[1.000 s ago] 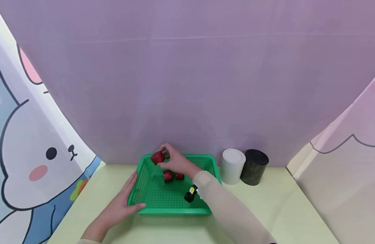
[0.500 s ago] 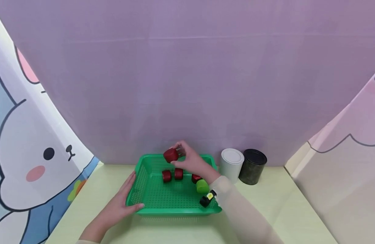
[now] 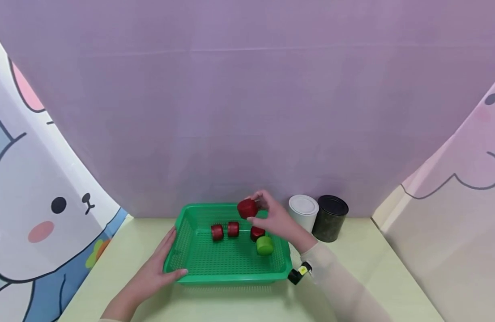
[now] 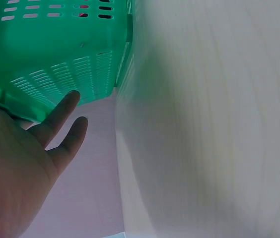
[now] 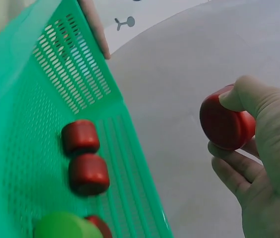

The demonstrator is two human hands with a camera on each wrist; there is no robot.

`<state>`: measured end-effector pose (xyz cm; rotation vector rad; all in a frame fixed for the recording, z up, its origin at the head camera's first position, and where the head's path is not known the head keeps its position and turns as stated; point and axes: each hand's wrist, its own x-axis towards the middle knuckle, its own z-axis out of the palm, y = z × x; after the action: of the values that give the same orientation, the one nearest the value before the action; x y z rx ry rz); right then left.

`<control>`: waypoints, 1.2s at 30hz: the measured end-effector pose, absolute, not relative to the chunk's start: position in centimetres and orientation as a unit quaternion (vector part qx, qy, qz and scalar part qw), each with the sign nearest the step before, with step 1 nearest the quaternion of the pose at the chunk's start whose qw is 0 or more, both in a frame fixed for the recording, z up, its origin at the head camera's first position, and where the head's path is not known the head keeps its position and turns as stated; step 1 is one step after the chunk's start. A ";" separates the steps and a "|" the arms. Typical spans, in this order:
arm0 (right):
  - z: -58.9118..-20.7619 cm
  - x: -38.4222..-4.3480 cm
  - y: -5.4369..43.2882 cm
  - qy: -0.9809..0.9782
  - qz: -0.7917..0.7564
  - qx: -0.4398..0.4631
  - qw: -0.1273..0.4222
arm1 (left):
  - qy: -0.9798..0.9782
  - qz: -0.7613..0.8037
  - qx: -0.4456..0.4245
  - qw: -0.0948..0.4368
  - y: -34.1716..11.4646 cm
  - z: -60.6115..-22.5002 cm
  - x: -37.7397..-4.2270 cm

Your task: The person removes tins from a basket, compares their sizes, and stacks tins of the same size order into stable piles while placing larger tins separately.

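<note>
My right hand [image 3: 277, 219] pinches a red rounded cylinder [image 3: 247, 209] between thumb and fingers, above the back right part of the green basket [image 3: 227, 279]. In the right wrist view, the held red cylinder [image 5: 222, 119] shows a flat, dark red face, and the fingers underneath are partly hidden. Several more red cylinders [image 3: 217, 232] and a green cylinder [image 3: 265, 246] lie inside the basket. My left hand [image 3: 152, 273] rests along the basket's left side, its thumb at the front left corner. In the left wrist view, two fairly straight fingers [image 4: 63, 111] show beside the basket's outer wall.
A white can [image 3: 304, 210] and a black can [image 3: 331, 218] stand side by side, right of the basket. The pale table [image 3: 376, 264] meets a purple backdrop [image 3: 231, 112] behind. Printed cloths hang at both sides.
My right hand has carried the red cylinder rightward across the back of the basket. The green cylinder and other red pieces have come into sight. My left hand has stayed against the basket.
</note>
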<state>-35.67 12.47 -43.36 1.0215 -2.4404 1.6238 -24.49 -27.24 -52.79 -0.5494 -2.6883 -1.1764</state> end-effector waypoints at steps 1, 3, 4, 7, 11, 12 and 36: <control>-43.4 -35.5 13.0 -0.786 0.523 0.330 0.024 | -0.898 -0.392 -0.183 0.079 -27.3 -52.9 -24.5; -43.6 -35.3 13.9 -0.785 0.522 0.332 0.034 | -0.898 -0.391 -0.183 0.081 -27.4 -53.0 -24.5; -43.7 -35.2 14.3 -0.786 0.521 0.332 0.039 | -0.899 -0.390 -0.183 0.082 -27.5 -53.0 -24.5; -43.9 -34.9 15.3 -0.788 0.517 0.329 0.051 | -0.899 -0.389 -0.183 0.082 -27.5 -53.0 -24.5; -44.1 -34.5 16.3 -0.792 0.511 0.326 0.065 | -0.900 -0.388 -0.182 0.080 -27.5 -53.0 -24.5; -44.2 -34.4 16.5 -0.793 0.511 0.324 0.066 | -0.900 -0.389 -0.182 0.078 -27.5 -52.9 -24.5; -47.5 -31.7 23.2 -0.819 0.496 0.246 0.151 | -0.895 -0.397 -0.186 0.080 -27.4 -52.8 -24.6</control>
<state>-31.72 23.17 -47.52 0.7065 -2.3530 1.4234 -24.59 -27.36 -52.78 -0.5574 -2.6766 -1.1881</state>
